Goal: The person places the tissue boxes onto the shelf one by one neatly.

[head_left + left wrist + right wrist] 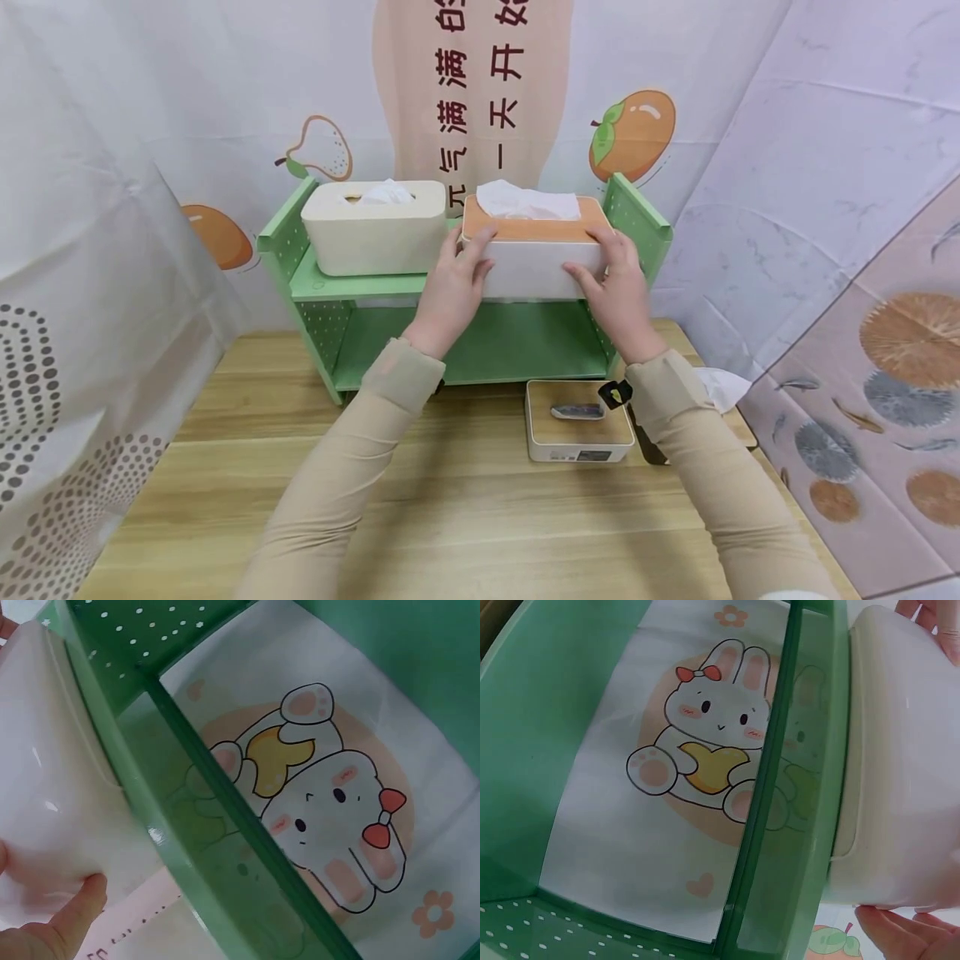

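Note:
Both hands hold a white tissue box (534,267) with an orange-brown lid and a tissue sticking out of its top. My left hand (452,283) grips its left end, and my right hand (624,287) grips its right end, thumbs on the front. The box is at the right half of the upper board of a green two-tier shelf (360,287). In the left wrist view the white box (45,780) lies against the shelf's green edge, as it does in the right wrist view (907,765). A cream tissue box (375,242) stands on the left half of that board.
On the wooden table (450,517), before the shelf, sits a low white box (542,450) with a wood-look top. Beside it, partly hidden by my right forearm, is a dark-sided box with a tissue (723,387) rising from it. Printed cloth (750,208) hangs around the table.

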Motion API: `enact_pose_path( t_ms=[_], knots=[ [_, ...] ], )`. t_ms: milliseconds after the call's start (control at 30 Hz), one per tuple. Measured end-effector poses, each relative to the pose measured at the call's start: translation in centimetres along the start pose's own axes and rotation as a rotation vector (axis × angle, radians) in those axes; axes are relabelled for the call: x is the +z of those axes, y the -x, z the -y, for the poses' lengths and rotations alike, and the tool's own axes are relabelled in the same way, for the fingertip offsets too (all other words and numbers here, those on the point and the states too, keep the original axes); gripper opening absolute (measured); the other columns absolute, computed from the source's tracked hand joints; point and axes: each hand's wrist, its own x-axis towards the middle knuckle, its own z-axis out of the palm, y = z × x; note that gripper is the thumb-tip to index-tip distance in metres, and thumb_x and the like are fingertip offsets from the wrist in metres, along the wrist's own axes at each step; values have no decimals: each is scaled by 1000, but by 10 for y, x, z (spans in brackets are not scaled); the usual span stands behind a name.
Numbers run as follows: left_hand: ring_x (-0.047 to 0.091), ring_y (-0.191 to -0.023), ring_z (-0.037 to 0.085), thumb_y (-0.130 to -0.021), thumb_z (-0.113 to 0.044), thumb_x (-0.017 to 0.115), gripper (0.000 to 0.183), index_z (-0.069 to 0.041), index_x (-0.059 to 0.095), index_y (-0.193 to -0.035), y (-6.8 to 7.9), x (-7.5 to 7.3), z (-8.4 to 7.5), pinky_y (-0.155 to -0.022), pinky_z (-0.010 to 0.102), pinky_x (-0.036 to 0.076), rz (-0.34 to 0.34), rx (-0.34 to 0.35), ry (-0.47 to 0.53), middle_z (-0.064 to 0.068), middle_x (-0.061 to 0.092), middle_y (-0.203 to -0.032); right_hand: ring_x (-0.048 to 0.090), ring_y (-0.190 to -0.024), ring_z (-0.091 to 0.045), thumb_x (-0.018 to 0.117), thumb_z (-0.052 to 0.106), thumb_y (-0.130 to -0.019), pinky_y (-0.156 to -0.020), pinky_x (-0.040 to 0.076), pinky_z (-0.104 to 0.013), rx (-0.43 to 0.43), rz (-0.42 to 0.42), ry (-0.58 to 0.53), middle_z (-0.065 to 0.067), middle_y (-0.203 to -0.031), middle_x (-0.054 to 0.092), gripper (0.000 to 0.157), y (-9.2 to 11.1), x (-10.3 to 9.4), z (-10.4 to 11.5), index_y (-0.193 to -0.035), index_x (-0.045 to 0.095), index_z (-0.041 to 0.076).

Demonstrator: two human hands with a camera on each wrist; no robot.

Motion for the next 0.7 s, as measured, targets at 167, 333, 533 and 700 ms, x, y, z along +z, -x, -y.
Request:
enact_pose_path(
  t_ms=[167,333,533,700],
  knots=[
    [53,-115,39,-96,-18,49,37,-18,46,-133,-1,5,7,-89,47,50,-27,25,-3,30,35,-140,50,-111,-42,66,32,-83,-86,46,-54,1,4,18,-23,-136,38,54,-3,4,0,-130,46,13],
    [55,-111,39,-96,-16,49,38,-19,46,-134,-3,8,11,-86,46,51,-57,62,-33,31,36,-138,50,-112,-42,65,34,-84,-90,45,-55,-6,10,35,-23,-135,39,54,-9,6,-2,-130,45,13],
    [57,-107,39,-95,-12,50,41,-18,46,-135,-7,8,10,-88,46,50,-53,51,-59,30,38,-137,50,-114,-43,63,37,-84,-91,44,-56,3,31,68,-23,-135,40,54,-15,6,-4,-130,44,15],
    [58,-105,41,-93,-9,52,44,-18,46,-136,-10,7,8,-88,47,50,-16,24,-87,30,40,-136,48,-115,-43,64,36,-84,-90,43,-57,3,43,70,-24,-134,41,54,-19,6,-5,-129,44,15]
  ],
)
